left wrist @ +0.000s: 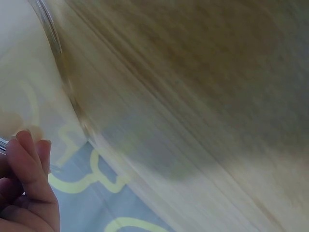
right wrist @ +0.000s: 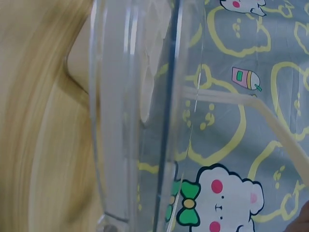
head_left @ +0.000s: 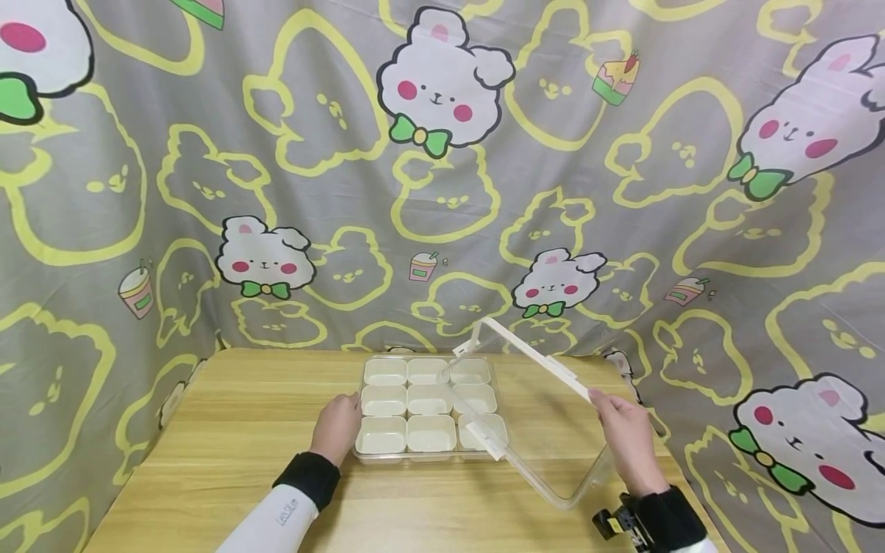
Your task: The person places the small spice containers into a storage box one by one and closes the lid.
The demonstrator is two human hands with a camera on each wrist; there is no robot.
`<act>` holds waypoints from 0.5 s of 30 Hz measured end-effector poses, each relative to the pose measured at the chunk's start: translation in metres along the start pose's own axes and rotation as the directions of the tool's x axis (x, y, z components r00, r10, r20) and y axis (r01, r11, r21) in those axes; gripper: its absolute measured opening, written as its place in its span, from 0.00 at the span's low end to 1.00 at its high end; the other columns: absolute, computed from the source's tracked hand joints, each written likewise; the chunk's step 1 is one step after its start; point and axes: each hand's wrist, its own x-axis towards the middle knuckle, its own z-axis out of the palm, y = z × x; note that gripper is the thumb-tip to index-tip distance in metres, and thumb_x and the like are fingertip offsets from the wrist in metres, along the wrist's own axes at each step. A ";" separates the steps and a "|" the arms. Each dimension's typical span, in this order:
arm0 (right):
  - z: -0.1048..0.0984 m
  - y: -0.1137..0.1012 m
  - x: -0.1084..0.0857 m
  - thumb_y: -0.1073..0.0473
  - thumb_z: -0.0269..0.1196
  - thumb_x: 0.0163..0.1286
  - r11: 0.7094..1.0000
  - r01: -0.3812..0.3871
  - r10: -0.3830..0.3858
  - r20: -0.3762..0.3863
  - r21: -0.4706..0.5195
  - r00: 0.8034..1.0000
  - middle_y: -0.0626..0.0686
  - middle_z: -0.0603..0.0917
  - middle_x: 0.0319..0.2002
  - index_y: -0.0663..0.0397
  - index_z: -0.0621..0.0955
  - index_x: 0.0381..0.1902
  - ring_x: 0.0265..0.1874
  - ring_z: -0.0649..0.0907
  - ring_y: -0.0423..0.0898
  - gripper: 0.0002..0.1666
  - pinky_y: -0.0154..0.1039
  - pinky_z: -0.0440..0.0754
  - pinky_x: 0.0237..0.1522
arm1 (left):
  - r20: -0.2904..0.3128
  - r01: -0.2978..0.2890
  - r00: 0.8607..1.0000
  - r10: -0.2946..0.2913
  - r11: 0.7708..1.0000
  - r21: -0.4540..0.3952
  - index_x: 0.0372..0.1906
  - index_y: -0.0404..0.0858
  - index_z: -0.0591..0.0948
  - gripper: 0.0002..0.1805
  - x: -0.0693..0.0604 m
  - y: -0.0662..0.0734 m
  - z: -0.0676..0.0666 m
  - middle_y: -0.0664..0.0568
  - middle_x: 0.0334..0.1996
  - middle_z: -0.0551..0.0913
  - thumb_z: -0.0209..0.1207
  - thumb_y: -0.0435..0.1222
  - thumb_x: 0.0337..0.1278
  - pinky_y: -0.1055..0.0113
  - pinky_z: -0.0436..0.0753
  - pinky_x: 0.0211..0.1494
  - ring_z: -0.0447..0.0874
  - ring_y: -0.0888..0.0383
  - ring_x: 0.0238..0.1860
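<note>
On the table stands a clear plastic box, filled with rows of several small cream containers. My left hand grips the box at its left side. In the left wrist view the curled fingers hold a clear edge. My right hand holds a clear lid with white clips by its right side. The lid is tilted up, its left part passing in front of the box's right containers. The right wrist view shows clear plastic edges up close, and only a sliver of the hand at its corner.
The wood-grain table reaches back to a grey curtain with rabbit prints, which also hangs at both sides. A small black device sits at my right wrist, beside the black cuff.
</note>
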 end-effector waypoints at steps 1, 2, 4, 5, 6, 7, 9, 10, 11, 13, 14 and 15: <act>0.002 -0.001 0.001 0.42 0.60 0.73 1.000 0.012 -0.012 0.004 -0.007 1.000 0.44 0.55 0.14 0.52 0.63 0.14 0.12 0.56 0.40 0.33 0.37 0.55 0.15 | 0.000 0.002 1.000 -0.002 1.000 -0.006 0.45 0.25 0.83 0.11 0.000 0.000 0.000 0.40 0.28 0.83 0.54 0.28 0.69 0.51 0.85 0.36 0.85 0.44 0.32; 0.003 -0.002 0.002 0.42 0.61 0.73 1.000 0.022 -0.022 0.007 -0.013 1.000 0.44 0.55 0.14 0.52 0.63 0.14 0.12 0.55 0.39 0.33 0.36 0.55 0.15 | 0.002 0.007 1.000 -0.007 1.000 -0.012 0.46 0.24 0.83 0.11 0.000 0.000 0.000 0.39 0.29 0.84 0.54 0.28 0.69 0.51 0.85 0.37 0.85 0.44 0.33; 0.007 -0.005 0.004 0.43 0.61 0.73 0.999 0.041 -0.041 0.020 -0.022 0.999 0.44 0.54 0.14 0.52 0.61 0.14 0.12 0.55 0.39 0.34 0.35 0.55 0.15 | 0.006 0.016 1.000 -0.016 1.000 -0.024 0.48 0.24 0.83 0.12 -0.001 0.001 -0.001 0.38 0.31 0.84 0.54 0.29 0.69 0.51 0.85 0.38 0.86 0.43 0.34; 0.009 -0.006 0.005 0.43 0.62 0.73 0.998 0.051 -0.050 0.029 -0.027 0.998 0.44 0.54 0.14 0.53 0.61 0.14 0.12 0.55 0.39 0.34 0.35 0.54 0.15 | 0.009 0.021 1.000 -0.020 0.999 -0.029 0.49 0.24 0.83 0.13 -0.001 0.001 -0.001 0.38 0.31 0.85 0.54 0.29 0.69 0.50 0.85 0.39 0.86 0.43 0.35; 0.010 -0.007 0.006 0.43 0.62 0.72 0.998 0.057 -0.056 0.037 -0.028 0.998 0.44 0.54 0.14 0.52 0.61 0.14 0.13 0.55 0.39 0.34 0.35 0.55 0.15 | 0.013 0.025 1.000 -0.025 0.999 -0.031 0.50 0.24 0.83 0.13 -0.001 0.001 -0.001 0.38 0.32 0.85 0.54 0.29 0.69 0.50 0.85 0.39 0.86 0.42 0.35; 0.012 -0.008 0.007 0.43 0.62 0.72 0.998 0.062 -0.060 0.047 -0.026 0.997 0.44 0.54 0.14 0.53 0.61 0.14 0.13 0.55 0.39 0.34 0.35 0.55 0.16 | 0.014 0.028 1.000 -0.027 0.999 -0.034 0.50 0.24 0.83 0.13 -0.001 0.001 -0.001 0.38 0.32 0.85 0.54 0.29 0.69 0.50 0.85 0.39 0.86 0.42 0.35; 0.016 -0.011 0.010 0.42 0.62 0.72 0.997 0.069 -0.067 0.061 -0.045 0.996 0.44 0.54 0.14 0.52 0.61 0.15 0.13 0.55 0.40 0.34 0.35 0.55 0.16 | 0.019 0.037 0.999 -0.036 0.999 -0.038 0.50 0.24 0.83 0.13 -0.001 0.001 -0.001 0.38 0.32 0.85 0.54 0.29 0.69 0.50 0.85 0.39 0.86 0.42 0.36; 0.017 -0.011 0.011 0.41 0.62 0.72 0.996 0.074 -0.071 0.067 -0.054 0.995 0.44 0.54 0.14 0.52 0.60 0.15 0.13 0.55 0.40 0.35 0.35 0.55 0.17 | 0.020 0.039 0.999 -0.038 0.998 -0.040 0.50 0.24 0.83 0.13 -0.001 0.001 -0.002 0.38 0.32 0.85 0.54 0.29 0.69 0.50 0.85 0.40 0.86 0.43 0.36; 0.019 -0.012 0.013 0.40 0.62 0.71 0.995 0.078 -0.073 0.071 -0.061 0.995 0.44 0.54 0.14 0.52 0.60 0.15 0.13 0.55 0.40 0.35 0.36 0.55 0.17 | 0.020 0.039 0.999 -0.038 0.998 -0.044 0.49 0.24 0.83 0.13 0.000 0.001 -0.002 0.38 0.32 0.84 0.54 0.29 0.69 0.49 0.85 0.39 0.86 0.43 0.36; 0.024 -0.013 0.016 0.39 0.62 0.71 0.994 0.088 -0.083 0.083 -0.060 0.993 0.44 0.54 0.14 0.52 0.60 0.14 0.13 0.56 0.41 0.36 0.36 0.55 0.18 | 0.015 0.036 0.999 -0.036 0.998 -0.050 0.47 0.25 0.84 0.13 0.000 0.000 -0.002 0.39 0.30 0.84 0.54 0.30 0.70 0.49 0.84 0.39 0.86 0.43 0.35; 0.026 -0.014 0.018 0.39 0.62 0.71 0.994 0.093 -0.088 0.086 -0.062 0.992 0.44 0.54 0.14 0.52 0.60 0.14 0.13 0.56 0.41 0.36 0.36 0.55 0.18 | 0.015 0.035 0.999 -0.035 0.998 -0.053 0.47 0.26 0.84 0.13 0.001 -0.001 -0.002 0.40 0.30 0.84 0.53 0.30 0.70 0.49 0.84 0.39 0.86 0.42 0.35; 0.028 -0.014 0.019 0.38 0.62 0.71 0.993 0.098 -0.092 0.091 -0.060 0.992 0.44 0.54 0.14 0.52 0.60 0.14 0.14 0.56 0.41 0.36 0.36 0.55 0.18 | 0.013 0.034 0.999 -0.033 0.998 -0.054 0.46 0.26 0.84 0.13 0.001 -0.002 -0.001 0.40 0.30 0.84 0.52 0.31 0.71 0.48 0.84 0.38 0.86 0.42 0.35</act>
